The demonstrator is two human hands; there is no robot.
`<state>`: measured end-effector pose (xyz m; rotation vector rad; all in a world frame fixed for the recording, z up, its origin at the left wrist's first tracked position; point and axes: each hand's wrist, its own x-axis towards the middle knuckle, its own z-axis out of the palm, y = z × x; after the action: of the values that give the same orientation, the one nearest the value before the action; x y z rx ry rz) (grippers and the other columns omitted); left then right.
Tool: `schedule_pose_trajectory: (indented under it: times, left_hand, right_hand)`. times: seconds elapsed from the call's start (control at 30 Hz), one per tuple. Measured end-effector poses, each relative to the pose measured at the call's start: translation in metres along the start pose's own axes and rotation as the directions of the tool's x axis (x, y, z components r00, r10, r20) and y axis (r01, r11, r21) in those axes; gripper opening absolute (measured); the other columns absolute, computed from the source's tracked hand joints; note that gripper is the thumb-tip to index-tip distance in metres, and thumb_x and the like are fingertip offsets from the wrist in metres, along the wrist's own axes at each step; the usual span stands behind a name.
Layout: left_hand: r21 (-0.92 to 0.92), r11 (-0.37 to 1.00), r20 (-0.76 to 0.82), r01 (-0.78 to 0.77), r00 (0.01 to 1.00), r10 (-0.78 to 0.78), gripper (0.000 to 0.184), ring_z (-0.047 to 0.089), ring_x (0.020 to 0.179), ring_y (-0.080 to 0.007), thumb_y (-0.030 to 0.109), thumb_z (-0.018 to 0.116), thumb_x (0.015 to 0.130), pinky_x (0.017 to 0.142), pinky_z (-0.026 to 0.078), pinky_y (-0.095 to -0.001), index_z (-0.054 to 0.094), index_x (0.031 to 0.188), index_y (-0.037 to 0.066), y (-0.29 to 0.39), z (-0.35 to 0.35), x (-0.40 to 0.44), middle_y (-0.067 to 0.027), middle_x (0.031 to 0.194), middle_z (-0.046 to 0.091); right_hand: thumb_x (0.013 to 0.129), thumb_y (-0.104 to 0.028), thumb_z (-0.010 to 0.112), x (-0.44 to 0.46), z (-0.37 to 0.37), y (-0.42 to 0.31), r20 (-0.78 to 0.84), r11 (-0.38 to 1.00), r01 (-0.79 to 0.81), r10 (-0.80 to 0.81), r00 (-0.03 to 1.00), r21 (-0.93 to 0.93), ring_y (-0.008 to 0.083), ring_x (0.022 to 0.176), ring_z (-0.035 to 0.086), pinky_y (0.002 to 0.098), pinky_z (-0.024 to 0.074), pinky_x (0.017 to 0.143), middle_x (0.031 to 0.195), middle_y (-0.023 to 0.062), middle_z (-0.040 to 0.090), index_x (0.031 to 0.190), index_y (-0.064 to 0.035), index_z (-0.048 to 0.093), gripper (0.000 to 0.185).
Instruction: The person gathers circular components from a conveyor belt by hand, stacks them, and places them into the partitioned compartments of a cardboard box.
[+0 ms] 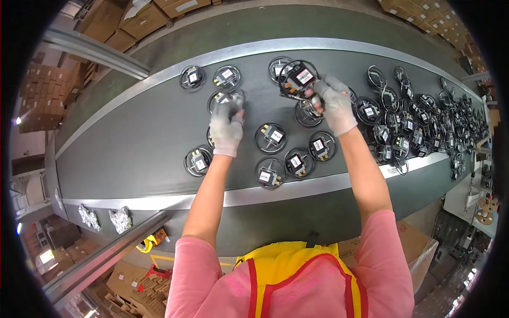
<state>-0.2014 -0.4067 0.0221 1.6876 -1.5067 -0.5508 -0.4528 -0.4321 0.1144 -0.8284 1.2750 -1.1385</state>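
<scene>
My right hand (334, 106), in a pale glove, grips a black coiled-cable unit with a white label (304, 77), lifted over other units on the dark belt (132, 138). Over the belt's middle, my left hand (228, 127), also gloved, is at another coiled unit (219, 99); its fingers are blurred, so its hold cannot be made out. Two coiled units (227, 77) lie just beyond it, and one (198, 160) lies nearer me. Between my hands rests a unit with brass-coloured parts (274, 136), with several more towards me.
Many coiled units (408, 124) crowd the belt's right side. A metal rail (159, 202) runs along the near edge. Foil-like bundles (121, 219) sit at the lower left beside a metal post (106, 254). Cardboard boxes (143, 24) stand beyond the belt.
</scene>
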Motion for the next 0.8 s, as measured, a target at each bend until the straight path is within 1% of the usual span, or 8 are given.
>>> schedule_pose_trajectory:
  times: [0.07, 0.1, 0.2, 0.37, 0.47, 0.5, 0.6, 0.8]
  left_hand:
    - [0.39, 0.847, 0.109, -0.361, 0.931, 0.347, 0.023, 0.06, 0.083, -0.0288, 0.009, 0.072, 0.07, 0.072, 0.052, -0.0384, 0.063, 0.091, 0.009, 0.004, -0.016, -0.014, -0.0102, 0.095, 0.061]
    - [0.397, 0.827, 0.247, -0.399, 0.914, 0.322, 0.02, 0.057, 0.098, -0.032, 0.011, 0.069, 0.07, 0.076, 0.05, -0.0443, 0.065, 0.089, 0.013, 0.009, -0.025, -0.024, -0.0077, 0.105, 0.059]
    - [0.468, 0.74, 0.414, -0.484, 0.859, 0.3, 0.01, 0.058, 0.094, -0.0307, 0.012, 0.064, 0.072, 0.074, 0.052, -0.0411, 0.065, 0.083, 0.011, 0.002, -0.04, -0.057, -0.0086, 0.098, 0.059]
    - [0.565, 0.712, 0.372, -0.417, 0.899, 0.232, 0.016, 0.058, 0.097, -0.0306, 0.011, 0.06, 0.073, 0.074, 0.051, -0.0399, 0.066, 0.088, 0.012, -0.017, -0.075, -0.103, -0.0105, 0.113, 0.06]
    - [0.475, 0.846, 0.297, -0.244, 0.949, 0.107, 0.018, 0.057, 0.096, -0.0312, 0.012, 0.062, 0.072, 0.074, 0.051, -0.0416, 0.065, 0.09, 0.012, -0.006, -0.103, -0.13, -0.0098, 0.112, 0.058]
    - [0.527, 0.792, 0.338, -0.307, 0.931, 0.136, 0.022, 0.056, 0.097, -0.0317, 0.011, 0.063, 0.07, 0.074, 0.05, -0.0433, 0.064, 0.092, 0.011, -0.029, -0.106, -0.141, -0.0096, 0.11, 0.057]
    - [0.668, 0.711, 0.279, -0.219, 0.96, 0.033, 0.023, 0.055, 0.097, -0.0319, 0.011, 0.064, 0.069, 0.073, 0.05, -0.0435, 0.064, 0.092, 0.009, -0.041, -0.116, -0.158, -0.0095, 0.107, 0.057]
    - [0.591, 0.807, 0.101, -0.003, 0.992, -0.07, 0.043, 0.054, 0.101, -0.034, 0.015, 0.072, 0.068, 0.079, 0.049, -0.0444, 0.057, 0.108, 0.009, -0.009, -0.104, -0.168, -0.0123, 0.117, 0.051]
  right_hand:
    - [0.09, -0.015, 0.055, -0.014, 0.012, -0.001, 0.049, 0.998, -0.054, 0.054, 0.997, 0.009, 0.0054, 0.051, 0.047, 0.0192, 0.0343, 0.043, 0.073, 0.0052, 0.063, 0.087, -0.0021, 0.059, 0.014]
    - [0.09, -0.015, 0.055, -0.019, 0.016, 0.004, 0.071, 0.997, -0.073, 0.071, 0.995, 0.016, 0.0055, 0.051, 0.048, 0.0191, 0.0349, 0.043, 0.073, 0.0047, 0.063, 0.088, -0.0013, 0.06, 0.015]
    - [0.091, -0.017, 0.054, -0.04, 0.026, 0.021, 0.122, 0.989, -0.144, 0.148, 0.981, -0.047, 0.0056, 0.052, 0.049, 0.0192, 0.0362, 0.043, 0.073, 0.0051, 0.063, 0.087, -0.001, 0.06, 0.017]
    - [0.093, -0.012, 0.052, -0.1, 0.055, 0.058, 0.348, 0.943, -0.225, 0.302, 0.888, -0.244, 0.0069, 0.048, 0.051, 0.0217, 0.039, 0.042, 0.072, 0.0068, 0.064, 0.103, 0.0021, 0.059, 0.019]
    - [0.092, -0.01, 0.053, -0.14, 0.075, 0.081, 0.504, 0.943, -0.229, 0.324, 0.801, -0.242, 0.0087, 0.047, 0.052, 0.0225, 0.0412, 0.046, 0.071, 0.0065, 0.064, 0.108, 0.0029, 0.059, 0.022]
    - [0.091, -0.011, 0.053, -0.145, 0.081, 0.085, 0.506, 0.941, -0.256, 0.335, 0.795, -0.221, 0.0094, 0.048, 0.053, 0.0227, 0.0407, 0.044, 0.073, 0.0078, 0.065, 0.107, 0.003, 0.059, 0.022]
    - [0.092, -0.013, 0.053, -0.129, 0.096, 0.102, 0.339, 0.901, -0.413, 0.351, 0.873, 0.13, 0.0108, 0.049, 0.054, 0.0229, 0.0399, 0.042, 0.073, 0.0075, 0.063, 0.098, -0.0003, 0.058, 0.015]
    - [0.092, -0.011, 0.052, -0.074, 0.084, 0.108, 0.104, 0.919, -0.354, 0.34, 0.935, 0.173, 0.0131, 0.061, 0.059, 0.0245, 0.046, 0.051, 0.087, 0.0093, 0.063, 0.104, 0.0017, 0.053, 0.017]
